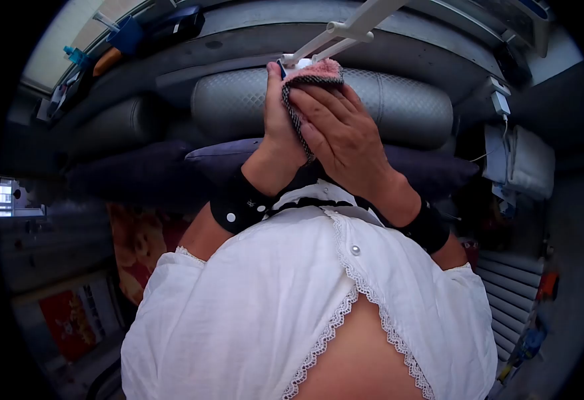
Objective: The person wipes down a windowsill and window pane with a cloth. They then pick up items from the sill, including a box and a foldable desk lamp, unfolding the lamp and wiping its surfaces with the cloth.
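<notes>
A pink cloth (321, 71) with a dark woven edge lies between my two hands, at the lower end of a white jointed arm (345, 33). My left hand (280, 123) is wrapped round the left side of the cloth and a small white and blue part, its thumb or fingertip pointing up. My right hand (342, 130) presses the cloth from the right, with its fingers together over it. Most of the part under the cloth is hidden.
Behind the hands lies a grey quilted bolster (405, 107), with purple cushions (222, 152) below it. A blue container (126, 33) stands at the upper left. At the right are a white plug with a cable (500, 103) and a folded pale cushion (532, 163).
</notes>
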Tool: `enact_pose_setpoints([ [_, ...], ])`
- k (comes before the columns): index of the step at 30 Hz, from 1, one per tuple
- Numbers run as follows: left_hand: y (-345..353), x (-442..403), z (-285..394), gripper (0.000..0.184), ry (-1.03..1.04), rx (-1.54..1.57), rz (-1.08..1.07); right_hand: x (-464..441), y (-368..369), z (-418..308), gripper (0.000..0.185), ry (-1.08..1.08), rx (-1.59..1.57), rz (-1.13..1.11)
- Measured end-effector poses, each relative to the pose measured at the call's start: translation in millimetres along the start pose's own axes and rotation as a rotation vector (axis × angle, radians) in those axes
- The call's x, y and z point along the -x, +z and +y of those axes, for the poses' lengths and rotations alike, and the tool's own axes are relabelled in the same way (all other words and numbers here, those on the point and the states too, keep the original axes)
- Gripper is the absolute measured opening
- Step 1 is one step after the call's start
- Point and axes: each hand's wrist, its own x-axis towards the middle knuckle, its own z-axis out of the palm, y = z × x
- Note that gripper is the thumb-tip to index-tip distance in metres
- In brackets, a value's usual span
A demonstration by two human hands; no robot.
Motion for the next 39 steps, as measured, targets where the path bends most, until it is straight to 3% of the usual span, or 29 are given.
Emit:
enact_pose_setpoints([
  [2,13,6,-7,0.057,-0.019,0.059,0.106,-12,2,14,0.033,0.000,-0.028,-0.007],
  [5,-9,-3,-7,0.058,0.097,-0.007,-0.091,-10,8,6,0.033,0.021,-0.040,0.056],
  [6,-2,2,3,0.056,0.015,-0.056,-0.002,-6,5,-4,0.033,0.031,-0.007,0.065],
  [9,6,4,16,0.063,-0.070,-0.021,-0.010,13,-5,-14,0.035,0.015,-0.039,0.035],
  [12,10,3,17,0.067,-0.043,0.037,-0.053,24,-11,-15,0.035,-0.042,0.009,0.046],
  [15,15,1,13,0.067,-0.019,0.079,-0.092,27,-8,-12,0.035,0.091,-0.009,0.120],
  [22,20,1,7,0.059,0.080,0.047,-0.080,10,14,-2,0.044,0.532,-0.329,0.300],
  [25,22,0,15,0.060,0.192,0.017,-0.108,15,13,-16,0.049,0.673,-0.927,0.270],
  [26,22,-3,17,0.065,0.209,-0.001,-0.075,18,19,-17,0.050,0.634,-0.921,0.285],
  [29,20,-1,10,0.068,0.160,0.021,-0.025,10,5,-11,0.045,0.592,-0.503,0.193],
  [32,22,3,4,0.071,0.117,0.030,-0.018,5,15,17,0.027,0.618,-0.462,0.269],
  [35,14,-5,0,0.068,0.120,-0.002,-0.075,-4,13,24,0.023,0.757,-0.902,0.290],
  [39,11,-10,-1,0.065,0.181,-0.011,-0.061,3,17,28,0.031,0.694,-0.613,0.251],
])
